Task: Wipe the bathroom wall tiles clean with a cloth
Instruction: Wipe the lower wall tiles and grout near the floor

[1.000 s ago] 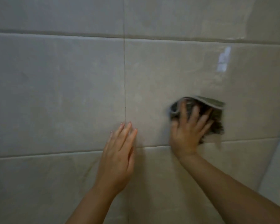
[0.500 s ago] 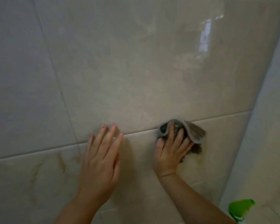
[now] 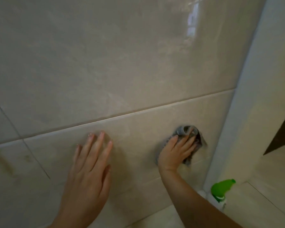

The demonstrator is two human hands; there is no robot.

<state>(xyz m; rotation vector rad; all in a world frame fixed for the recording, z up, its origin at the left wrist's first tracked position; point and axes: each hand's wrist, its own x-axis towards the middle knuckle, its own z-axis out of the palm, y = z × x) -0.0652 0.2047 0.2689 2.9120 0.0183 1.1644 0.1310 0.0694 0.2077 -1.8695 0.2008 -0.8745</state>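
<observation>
Grey cloth (image 3: 182, 131), soft, light and bunched; it looks limp, so a flat palm over its middle should control it better than an edge pinch. It lies against the lower wall tile (image 3: 138, 129) near the corner, under the right hand (image 3: 176, 152), whose fingers press it, spread straight. The left hand (image 3: 90, 162) rests flat on the tile, holding nothing.

The cloth (image 3: 184, 131) lies on the wall tiles (image 3: 105, 63) under the right hand (image 3: 175, 153). The left hand (image 3: 90, 163) rests to its left. A bottle (image 3: 220, 189) stands lower right, perhaps on a ledge.
</observation>
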